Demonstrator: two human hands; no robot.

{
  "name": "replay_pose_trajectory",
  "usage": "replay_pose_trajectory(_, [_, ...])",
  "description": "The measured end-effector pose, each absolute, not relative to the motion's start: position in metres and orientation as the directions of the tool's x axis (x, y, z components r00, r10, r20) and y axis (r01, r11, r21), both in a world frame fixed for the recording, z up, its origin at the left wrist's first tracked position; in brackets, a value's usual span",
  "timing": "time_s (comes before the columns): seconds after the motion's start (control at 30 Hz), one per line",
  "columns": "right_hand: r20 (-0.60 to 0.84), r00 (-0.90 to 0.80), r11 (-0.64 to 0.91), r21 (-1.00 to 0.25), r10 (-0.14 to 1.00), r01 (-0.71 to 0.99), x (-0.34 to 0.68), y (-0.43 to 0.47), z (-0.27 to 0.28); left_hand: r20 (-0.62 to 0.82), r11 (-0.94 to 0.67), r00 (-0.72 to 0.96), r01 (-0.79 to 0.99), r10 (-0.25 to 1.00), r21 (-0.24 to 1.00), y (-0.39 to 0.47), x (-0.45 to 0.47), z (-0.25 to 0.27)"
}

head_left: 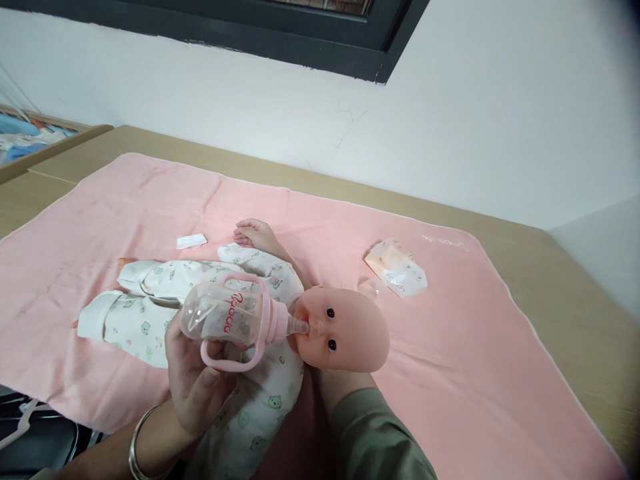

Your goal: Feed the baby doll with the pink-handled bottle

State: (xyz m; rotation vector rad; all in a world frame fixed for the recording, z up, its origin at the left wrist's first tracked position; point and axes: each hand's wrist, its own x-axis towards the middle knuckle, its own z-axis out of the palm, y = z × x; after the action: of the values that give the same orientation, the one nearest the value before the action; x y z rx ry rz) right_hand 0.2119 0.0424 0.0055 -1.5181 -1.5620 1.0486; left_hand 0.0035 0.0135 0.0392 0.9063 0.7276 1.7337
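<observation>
A baby doll (350,333) in a white printed suit lies on its back, its bald head toward the right. My left hand (195,373), wearing a silver bangle, is closed around a clear baby bottle (225,313) with pink handles. The bottle is tilted nearly flat above the doll's chest, and its teat touches the doll's mouth. My right arm, in a green sleeve, passes under the doll's neck. My right hand (257,235) comes out on the far side, by the doll's sleeve, fingers stretched out with nothing seen in them.
A pink cloth (450,347) covers much of the wooden table (565,287). A small white packet (191,241) lies beyond the doll's legs. A printed clear pouch (397,267) rests beyond its head. A white wall and dark window frame stand behind.
</observation>
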Motion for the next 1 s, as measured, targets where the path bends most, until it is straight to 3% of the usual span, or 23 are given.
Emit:
replay_pose_trajectory(0.3, [-0.062,-0.012,-0.048,-0.873,0.998,0.485,0.213,0.042,0.003,0.208,-0.297,-0.225,-0.509,0.952,0.808,0.014,0.005,0.043])
replay_pose_trajectory(0.7, [0.053,-0.035,0.063,-0.905,0.998,0.421,0.219,0.041,-0.019,0.268,-0.334,-0.201,-0.511,0.942,0.792,0.016,0.004,0.040])
replay_pose_trajectory(1.0, [0.063,-0.041,0.075,-0.894,0.997,0.442,0.217,0.041,-0.021,0.294,-0.351,-0.191,-0.507,0.936,0.787,0.015,0.002,0.037])
